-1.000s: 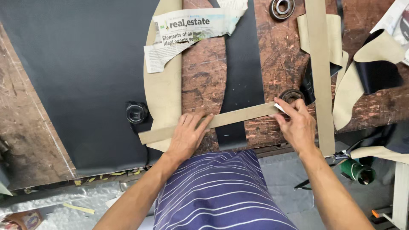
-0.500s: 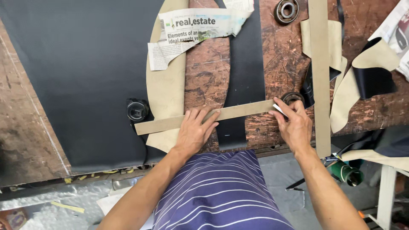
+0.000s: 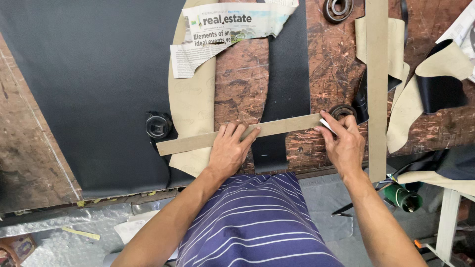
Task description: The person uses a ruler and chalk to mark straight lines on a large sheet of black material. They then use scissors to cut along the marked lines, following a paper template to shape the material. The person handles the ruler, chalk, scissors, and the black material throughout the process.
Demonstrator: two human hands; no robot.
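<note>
Newsprint, a torn scrap point(image 3: 225, 34) with bold black and green headline lettering and a small colour picture, lies at the top of the bench point(image 3: 336, 64), draped over a curved tan pattern point(image 3: 190, 99) and the upper end of a black strip point(image 3: 284, 89). Its shape is ragged, wider on the right, with a grey text column hanging down at the left.

Across the lower middle lies a long tan cardboard strip point(image 3: 277, 128), flat on the bench. Its long axis runs nearly left to right, tilted so the right end sits higher; the left end reaches onto a large black sheet point(image 3: 84, 84), just beside a round black weight point(image 3: 158, 125), and the right end points at a metal ring point(image 3: 343, 111).

The left hand point(image 3: 230, 151) presses flat on the strip, fingers spread and open, gripping nothing. The right hand point(image 3: 344, 143) is closed in a pinch on a small white marker point(image 3: 326, 123), its tip touching the strip's right end.

A second tan strip point(image 3: 377, 74) runs top to bottom at the right, well apart from the left hand. A bearing point(image 3: 338, 7) sits at the top edge.
</note>
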